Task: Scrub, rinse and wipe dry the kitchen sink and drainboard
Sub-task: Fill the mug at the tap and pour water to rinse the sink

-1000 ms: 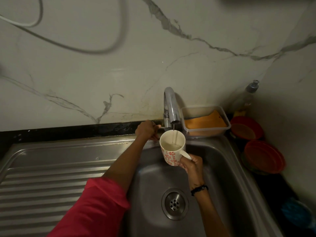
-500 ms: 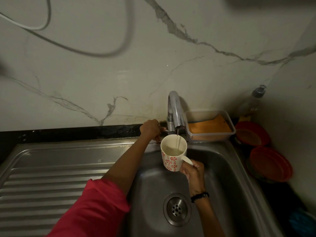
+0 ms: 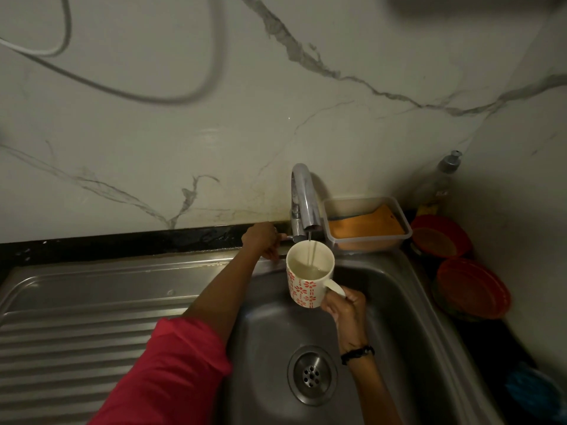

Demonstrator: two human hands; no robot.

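1. Spanning the whole lower view, the steel drainboard (image 3: 76, 326) lies to the left with its ribs bare, and it joins the sink (image 3: 408, 317) on the right, whose basin holds only the drain strainer (image 3: 312, 375).
2. Behind them a marble-patterned wall (image 3: 214, 142) rises from a dark strip of surface (image 3: 107, 243), with a hose (image 3: 153, 96) looping across it.
3. At the right edge sit red bowls (image 3: 469, 289), a clear tub (image 3: 368, 222) holding an orange cloth, and a dim pump bottle (image 3: 445, 176).
4. The tap (image 3: 303, 200) stands at the back rim of the sink, running a thin stream.
5. The left hand (image 3: 264, 240), in a pink sleeve, has its grip closed round the tap lever; the fingers are partly hidden.
6. The right hand (image 3: 343, 305) has its grip closed on the handle of a white mug (image 3: 310, 274) with red flowers, held upright under the spout and partly filled.
7. Risks, as I judge them: the mug could overflow if the lever is not turned off in time; a wet handle held by one hand could slip and the mug knock against the steel; tipping it too fast over the drainboard could send water onto the dark surface.
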